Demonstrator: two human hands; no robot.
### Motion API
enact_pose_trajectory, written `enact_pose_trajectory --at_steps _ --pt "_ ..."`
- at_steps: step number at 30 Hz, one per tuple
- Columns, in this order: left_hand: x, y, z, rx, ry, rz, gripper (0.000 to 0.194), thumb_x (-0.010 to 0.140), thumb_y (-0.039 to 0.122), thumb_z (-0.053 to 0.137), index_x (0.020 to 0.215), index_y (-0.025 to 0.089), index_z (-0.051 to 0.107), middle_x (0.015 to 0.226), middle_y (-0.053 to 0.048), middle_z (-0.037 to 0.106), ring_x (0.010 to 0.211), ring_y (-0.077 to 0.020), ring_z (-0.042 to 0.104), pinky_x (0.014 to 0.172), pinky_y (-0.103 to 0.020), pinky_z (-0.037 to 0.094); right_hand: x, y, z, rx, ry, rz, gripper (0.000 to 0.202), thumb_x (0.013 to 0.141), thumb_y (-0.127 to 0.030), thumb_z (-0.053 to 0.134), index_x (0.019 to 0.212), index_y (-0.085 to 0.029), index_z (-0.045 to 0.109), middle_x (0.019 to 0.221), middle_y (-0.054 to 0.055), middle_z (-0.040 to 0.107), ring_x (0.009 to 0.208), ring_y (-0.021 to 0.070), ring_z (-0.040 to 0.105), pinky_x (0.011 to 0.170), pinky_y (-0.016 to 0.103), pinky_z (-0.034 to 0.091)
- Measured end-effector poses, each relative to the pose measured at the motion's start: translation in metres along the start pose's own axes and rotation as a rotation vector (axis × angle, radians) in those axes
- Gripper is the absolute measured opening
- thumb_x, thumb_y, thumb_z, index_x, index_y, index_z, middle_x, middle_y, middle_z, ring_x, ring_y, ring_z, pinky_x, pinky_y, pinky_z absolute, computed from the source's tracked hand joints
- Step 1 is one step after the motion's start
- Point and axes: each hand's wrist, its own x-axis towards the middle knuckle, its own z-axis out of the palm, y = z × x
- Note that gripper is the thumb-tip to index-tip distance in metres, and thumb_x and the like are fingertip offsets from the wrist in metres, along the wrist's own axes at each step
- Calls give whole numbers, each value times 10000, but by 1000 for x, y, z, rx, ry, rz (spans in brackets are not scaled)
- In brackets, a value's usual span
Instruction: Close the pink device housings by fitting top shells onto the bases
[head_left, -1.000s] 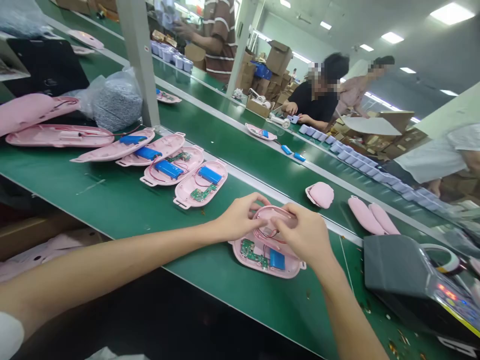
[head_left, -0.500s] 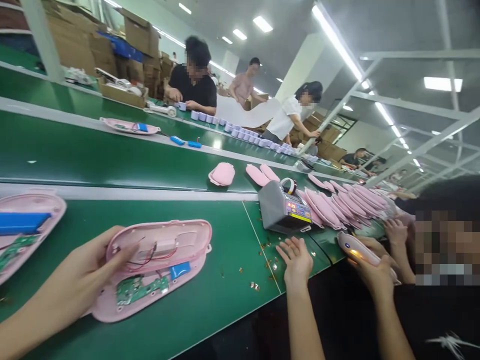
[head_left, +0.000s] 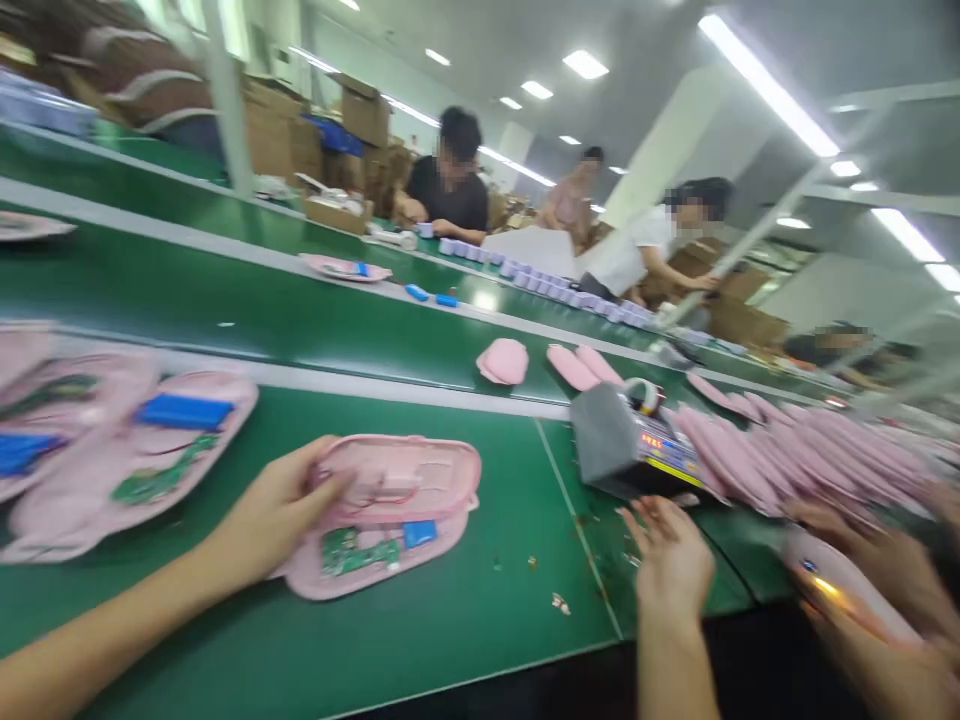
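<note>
My left hand (head_left: 281, 515) grips the left end of a pink plastic shell half (head_left: 442, 465), thumb inside it. Inside that half are a white part and thin wires. Partly under it lies a second pink shell half (head_left: 375, 580) with a green circuit board (head_left: 352, 552) and a blue battery (head_left: 419, 533). My right hand (head_left: 671, 565) is palm up with its fingers apart, just in front of a grey tape dispenser (head_left: 611, 440) with a lit display; I see nothing held in it.
More opened pink shells (head_left: 232, 395) lie at left. Beyond the dispenser is a row of closed pink shells (head_left: 787, 455). Small metal bits (head_left: 560, 604) are scattered on the green bench. At right, a co-worker's hands (head_left: 877, 600) hold a lit pink shell.
The view has swung left, so the bench things sit further right and more opened shells show at left. My right hand is nearer the dispenser's front, its fingers less spread.
</note>
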Motion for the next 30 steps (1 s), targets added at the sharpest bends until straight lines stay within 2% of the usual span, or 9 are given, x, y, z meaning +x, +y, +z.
enact_pose_trajectory --at_steps 2,3,6,9,12,15,23,27,30 --pt "1 7 0 -31 -43 -2 332 836 498 576 947 198 662 856 -25 717 801 -244 653 744 -315 522 -18 -18 22 59 -7 17 364 621 -443 785 774 -176 589 767 22 601 740 173 611 678 339 573" --pt "2 8 0 -56 -57 -7 335 843 486 559 952 185 659 869 -33 713 818 -240 651 764 -318 521 -28 -30 38 52 -78 -29 332 643 -416 783 784 -176 602 813 37 621 798 189 621 714 350 573" --pt "3 3 0 -133 -80 -18 305 867 417 531 999 165 639 964 -55 710 898 -237 647 830 -339 514 -65 -71 95 -129 -573 -353 222 852 -398 654 802 -184 616 1022 90 637 980 229 610 802 372 542" --pt "1 -1 0 -211 -111 10 290 886 362 534 1069 157 624 1071 -76 703 985 -243 637 889 -359 499 -94 -94 153 -382 -1063 -627 219 952 -345 525 807 -201 603 1184 84 585 1091 229 575 870 374 501" --pt "0 -3 0 -269 -134 56 281 900 349 535 1085 157 626 1088 -79 700 998 -242 634 878 -344 495 -107 -90 191 -575 -1324 -770 219 981 -278 443 817 -199 566 1255 84 535 1126 222 559 824 355 503" --pt "2 -3 -2 -260 -134 85 263 911 375 524 977 146 633 973 -68 696 899 -229 628 798 -318 490 -109 -78 204 -679 -1367 -906 230 996 -263 406 826 -191 542 1259 105 524 1130 229 551 799 354 507" --pt "2 -9 -2 -279 -138 122 234 887 337 521 961 138 620 895 -42 660 819 -202 583 729 -290 474 -114 -66 206 -696 -1111 -1300 167 948 -194 467 799 -172 539 1080 100 589 991 222 561 731 314 472" --pt "2 -10 -1 -259 -128 97 230 870 325 524 957 137 624 890 -46 663 805 -201 580 719 -287 468 -115 -68 209 -710 -1112 -1223 141 880 -199 575 740 -180 567 984 50 617 892 183 566 650 274 427" --pt "3 -10 -2 -238 -105 90 326 874 444 534 920 133 625 885 -61 675 809 -219 591 715 -294 468 -117 -72 213 -756 -1137 -1068 151 818 -199 672 691 -184 591 893 10 628 812 159 568 656 270 400"
